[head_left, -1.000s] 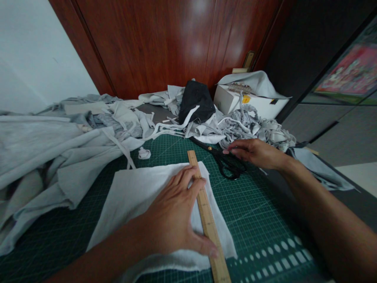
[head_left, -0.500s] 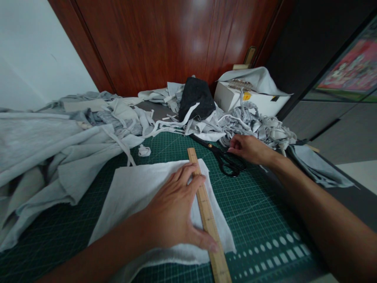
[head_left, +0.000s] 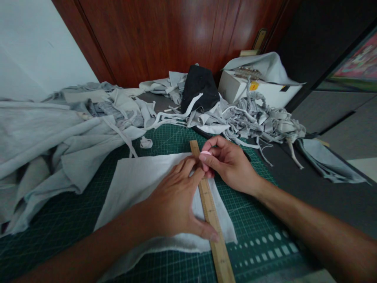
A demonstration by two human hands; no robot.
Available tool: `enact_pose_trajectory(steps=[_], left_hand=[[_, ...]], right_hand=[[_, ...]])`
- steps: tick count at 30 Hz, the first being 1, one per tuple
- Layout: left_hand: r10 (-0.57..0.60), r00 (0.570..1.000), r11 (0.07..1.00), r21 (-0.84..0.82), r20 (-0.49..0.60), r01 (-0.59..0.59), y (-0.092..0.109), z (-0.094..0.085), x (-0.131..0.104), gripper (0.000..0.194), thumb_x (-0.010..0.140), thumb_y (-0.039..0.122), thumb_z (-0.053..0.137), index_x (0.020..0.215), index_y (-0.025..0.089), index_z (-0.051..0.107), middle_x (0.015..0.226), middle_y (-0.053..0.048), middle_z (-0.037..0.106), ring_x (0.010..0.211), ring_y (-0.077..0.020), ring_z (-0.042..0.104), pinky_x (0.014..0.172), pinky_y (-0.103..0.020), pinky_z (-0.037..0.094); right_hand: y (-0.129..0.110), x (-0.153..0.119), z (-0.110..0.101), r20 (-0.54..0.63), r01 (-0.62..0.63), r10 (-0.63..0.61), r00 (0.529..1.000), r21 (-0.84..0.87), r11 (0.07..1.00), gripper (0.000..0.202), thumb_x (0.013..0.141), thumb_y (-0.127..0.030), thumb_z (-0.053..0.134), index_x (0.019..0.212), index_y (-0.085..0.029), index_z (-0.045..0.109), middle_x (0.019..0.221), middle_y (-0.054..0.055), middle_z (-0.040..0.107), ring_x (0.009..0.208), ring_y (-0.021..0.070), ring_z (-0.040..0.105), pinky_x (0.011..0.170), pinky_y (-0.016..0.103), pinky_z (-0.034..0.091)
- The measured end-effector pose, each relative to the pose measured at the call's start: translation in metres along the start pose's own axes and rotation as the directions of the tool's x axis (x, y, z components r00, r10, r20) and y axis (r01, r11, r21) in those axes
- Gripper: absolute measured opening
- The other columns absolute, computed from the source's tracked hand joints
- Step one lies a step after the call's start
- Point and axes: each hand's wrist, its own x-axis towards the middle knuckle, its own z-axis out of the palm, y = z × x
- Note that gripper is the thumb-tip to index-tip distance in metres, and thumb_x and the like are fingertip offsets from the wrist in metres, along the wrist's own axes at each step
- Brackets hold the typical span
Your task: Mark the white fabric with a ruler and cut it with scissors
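White box (head_left: 235,88) at the back of the counter, beyond the far end of the ruler (head_left: 210,214): a grey cloth (head_left: 265,67) is draped over its top, something small and patterned lies on the lid, contents hidden. No other container in view.

Left hand (head_left: 173,204) lies flat, fingers spread, pressing the wooden ruler onto a white cloth piece (head_left: 141,184); thumb tip touches the ruler's left edge low down, fingertips reach it higher up. Its grip is flat and loose, closed on nothing, only holding the ruler down. Right hand (head_left: 228,163) sits just right of the ruler's upper half, fingers pinched tight on a small pink piece of chalk (head_left: 205,153), chalk tip at the ruler's edge, touching or nearly touching the left fingertips.

Ruler runs diagonally over the right part of the white cloth piece, its far end on the green cutting mat (head_left: 259,232). Mat has a printed grid and covers the dark counter (head_left: 309,184).

Left of the ruler, a big heap of grey fabric (head_left: 44,141). Beyond it, a black cloth bundle (head_left: 198,92) and a tangle of grey strips (head_left: 259,120). A small rolled scrap (head_left: 146,142) lies on the mat near the ruler's far end.

Behind the counter, a reddish wooden door (head_left: 176,35), white wall (head_left: 29,47) to its left.
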Motion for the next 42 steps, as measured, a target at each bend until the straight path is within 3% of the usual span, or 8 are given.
enact_pose_trajectory(steps=[8,18,34,38,42], left_hand=[[0.017,1.000,0.999,-0.036,-0.012,-0.018,-0.002,0.002,0.000,0.101,0.055,0.075,0.088,0.135,0.020,0.059,0.142,-0.015,0.053,0.135,-0.0395,0.048,0.120,-0.057,0.038],[0.007,1.000,1.000,-0.008,-0.007,-0.007,-0.002,0.002,-0.001,0.111,0.052,0.078,0.087,0.142,0.020,0.056,0.152,-0.017,0.048,0.144,-0.0415,0.043,0.125,-0.059,0.033],[-0.001,1.000,0.998,-0.059,-0.013,0.000,-0.001,0.001,-0.003,0.107,0.053,0.074,0.091,0.140,0.021,0.057,0.155,-0.016,0.045,0.148,-0.0425,0.040,0.126,-0.059,0.034],[-0.006,1.000,0.999,-0.044,-0.008,0.006,-0.001,0.001,-0.003,0.107,0.053,0.074,0.090,0.139,0.021,0.058,0.155,-0.017,0.044,0.148,-0.0429,0.039,0.124,-0.060,0.036],[-0.002,1.000,0.999,-0.036,0.001,0.002,0.000,0.000,-0.002,0.106,0.053,0.073,0.090,0.139,0.022,0.058,0.153,-0.016,0.045,0.146,-0.0414,0.043,0.123,-0.060,0.038]], right_hand=[[0.005,0.001,-0.015,0.092,-0.064,0.064,0.994,-0.004,0.998,0.039,0.089,-0.052,0.083,0.094,-0.022,0.058,0.065,-0.005,0.066,0.051,0.0115,0.058,0.050,0.027,0.052],[0.015,0.002,-0.018,0.012,-0.086,0.090,0.996,-0.163,0.983,0.026,0.098,-0.042,0.073,0.096,-0.021,0.056,0.070,-0.003,0.069,0.056,0.0122,0.065,0.053,0.025,0.056],[0.011,0.005,-0.020,0.004,-0.167,0.172,0.985,-0.220,0.961,0.015,0.101,-0.028,0.064,0.093,-0.021,0.054,0.066,-0.001,0.070,0.053,0.0128,0.068,0.051,0.024,0.059],[0.006,0.003,-0.026,-0.020,-0.127,0.127,0.992,-0.284,0.950,0.016,0.104,-0.031,0.061,0.094,-0.022,0.053,0.068,0.000,0.071,0.053,0.0140,0.068,0.049,0.025,0.059],[0.004,0.001,-0.031,0.054,-0.075,0.101,0.993,-0.362,0.929,0.018,0.104,-0.034,0.062,0.095,-0.022,0.053,0.076,0.003,0.075,0.055,0.0138,0.068,0.048,0.025,0.058]])
